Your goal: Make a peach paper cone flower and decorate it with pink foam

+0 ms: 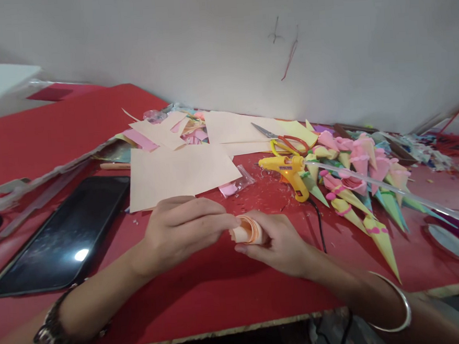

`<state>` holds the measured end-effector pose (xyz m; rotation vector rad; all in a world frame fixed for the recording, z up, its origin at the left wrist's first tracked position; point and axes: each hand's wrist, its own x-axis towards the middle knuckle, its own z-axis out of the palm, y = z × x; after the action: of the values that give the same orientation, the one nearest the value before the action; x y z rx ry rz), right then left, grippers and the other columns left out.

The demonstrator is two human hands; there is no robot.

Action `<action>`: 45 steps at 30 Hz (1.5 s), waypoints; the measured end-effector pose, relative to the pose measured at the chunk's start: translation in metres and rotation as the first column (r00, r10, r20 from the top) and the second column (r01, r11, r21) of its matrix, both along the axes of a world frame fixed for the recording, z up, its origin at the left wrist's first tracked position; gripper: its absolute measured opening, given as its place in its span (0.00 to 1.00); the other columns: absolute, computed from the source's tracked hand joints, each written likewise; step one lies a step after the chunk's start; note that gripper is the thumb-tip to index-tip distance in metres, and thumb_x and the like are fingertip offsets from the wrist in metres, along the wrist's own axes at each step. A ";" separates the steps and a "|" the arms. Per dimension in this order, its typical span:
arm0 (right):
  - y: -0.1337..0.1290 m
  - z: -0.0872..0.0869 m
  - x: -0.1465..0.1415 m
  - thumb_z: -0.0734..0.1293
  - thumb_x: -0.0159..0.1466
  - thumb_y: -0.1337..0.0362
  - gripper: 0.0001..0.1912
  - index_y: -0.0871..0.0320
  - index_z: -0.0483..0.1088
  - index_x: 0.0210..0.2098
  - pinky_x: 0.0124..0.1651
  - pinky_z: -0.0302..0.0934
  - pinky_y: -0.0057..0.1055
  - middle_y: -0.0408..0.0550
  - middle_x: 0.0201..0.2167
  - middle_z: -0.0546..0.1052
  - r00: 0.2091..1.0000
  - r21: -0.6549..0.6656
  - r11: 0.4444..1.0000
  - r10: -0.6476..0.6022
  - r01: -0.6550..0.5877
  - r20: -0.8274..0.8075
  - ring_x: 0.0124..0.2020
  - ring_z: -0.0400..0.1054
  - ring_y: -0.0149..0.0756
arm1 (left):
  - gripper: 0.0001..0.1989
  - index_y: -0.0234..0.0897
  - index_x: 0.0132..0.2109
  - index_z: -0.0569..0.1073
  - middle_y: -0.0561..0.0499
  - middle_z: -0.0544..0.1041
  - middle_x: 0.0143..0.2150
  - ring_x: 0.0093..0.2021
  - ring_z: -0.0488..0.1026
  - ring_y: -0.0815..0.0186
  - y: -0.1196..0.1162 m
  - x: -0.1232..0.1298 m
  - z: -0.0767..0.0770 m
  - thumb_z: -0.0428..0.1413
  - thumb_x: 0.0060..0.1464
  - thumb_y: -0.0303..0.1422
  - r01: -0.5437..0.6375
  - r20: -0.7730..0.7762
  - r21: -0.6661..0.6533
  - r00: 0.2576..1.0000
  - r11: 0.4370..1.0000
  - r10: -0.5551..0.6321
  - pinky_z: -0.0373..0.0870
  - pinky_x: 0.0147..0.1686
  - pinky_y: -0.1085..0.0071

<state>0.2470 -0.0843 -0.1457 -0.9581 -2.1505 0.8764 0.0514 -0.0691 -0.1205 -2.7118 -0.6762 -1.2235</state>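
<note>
A rolled strip of cream paper [242,235], coiled in several layers with orange-looking inner edges, is held above the red table near its front edge. My right hand [281,241] is wrapped round the right side of the roll, thumb below and fingers above. From the left, my left hand [189,224] pinches the roll's upper left edge between its fingertips. A cream paper sheet [178,175] lies just behind my left hand. Behind my right hand rests a yellow glue gun [290,173], with scissors [280,139] beyond it.
A black phone [64,236] lies at the left. Paper cones [383,234] in pink, yellow and green are heaped at the right, near a tape roll [448,241]. A clear glue stick [396,189] reaches right from the gun; its black cable hangs frontward. A pale wall [221,52] stands behind.
</note>
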 end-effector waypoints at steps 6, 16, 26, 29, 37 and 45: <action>0.000 -0.001 -0.001 0.66 0.54 0.57 0.11 0.58 0.62 0.31 0.22 0.55 0.22 0.38 0.22 0.67 0.999 -0.042 0.998 -0.044 0.043 -0.022 0.21 0.59 0.25 | 0.07 0.40 0.39 0.66 0.53 0.72 0.30 0.27 0.70 0.73 0.000 0.005 -0.004 0.49 0.53 0.26 0.046 0.109 -0.238 0.994 0.970 -0.020 0.68 0.27 0.77; 0.000 0.001 -0.002 0.60 0.60 0.64 0.14 0.57 0.58 0.45 0.46 0.58 0.30 0.46 0.42 0.68 0.976 -0.072 0.989 0.112 -0.127 -0.187 0.42 0.62 0.31 | 0.09 0.36 0.40 0.65 0.52 0.70 0.30 0.27 0.67 0.73 -0.004 0.014 -0.009 0.53 0.50 0.30 0.135 0.229 -0.415 0.973 0.900 -0.040 0.67 0.27 0.77; 0.003 0.002 0.002 0.56 0.63 0.58 0.16 0.53 0.57 0.49 0.51 0.53 0.37 0.48 0.44 0.65 0.979 0.005 0.984 0.179 -0.179 -0.094 0.47 0.58 0.36 | 0.10 0.36 0.41 0.66 0.49 0.70 0.33 0.33 0.68 0.69 -0.006 0.017 -0.008 0.51 0.50 0.24 0.115 0.251 -0.280 0.967 0.953 -0.043 0.69 0.31 0.74; 0.005 0.005 0.001 0.60 0.60 0.58 0.14 0.56 0.61 0.44 0.46 0.56 0.35 0.47 0.40 0.66 0.989 0.045 0.991 0.130 -0.127 -0.069 0.42 0.59 0.36 | 0.11 0.36 0.43 0.66 0.47 0.70 0.35 0.34 0.68 0.68 -0.006 0.017 -0.008 0.51 0.50 0.26 0.143 0.227 -0.265 0.970 0.953 -0.082 0.70 0.33 0.73; 0.005 0.002 0.001 0.63 0.57 0.64 0.10 0.57 0.62 0.40 0.39 0.59 0.29 0.45 0.34 0.68 0.984 0.081 0.991 0.120 -0.110 -0.128 0.35 0.62 0.31 | 0.10 0.36 0.43 0.65 0.48 0.70 0.34 0.33 0.68 0.69 -0.007 0.016 -0.009 0.53 0.52 0.32 0.133 0.205 -0.247 0.975 0.960 -0.082 0.70 0.32 0.74; 0.006 0.002 0.002 0.63 0.57 0.66 0.13 0.56 0.61 0.42 0.43 0.60 0.32 0.48 0.39 0.69 0.979 0.110 0.983 0.160 -0.147 -0.125 0.41 0.63 0.35 | 0.11 0.35 0.41 0.66 0.48 0.70 0.35 0.35 0.69 0.70 -0.007 0.015 -0.011 0.53 0.52 0.35 0.163 0.145 -0.184 0.980 0.969 -0.138 0.70 0.35 0.76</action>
<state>0.2490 -0.0788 -0.1434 -0.6712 -2.1520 0.8710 0.0669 -0.0759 -0.1315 -2.9100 -0.6460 -1.4538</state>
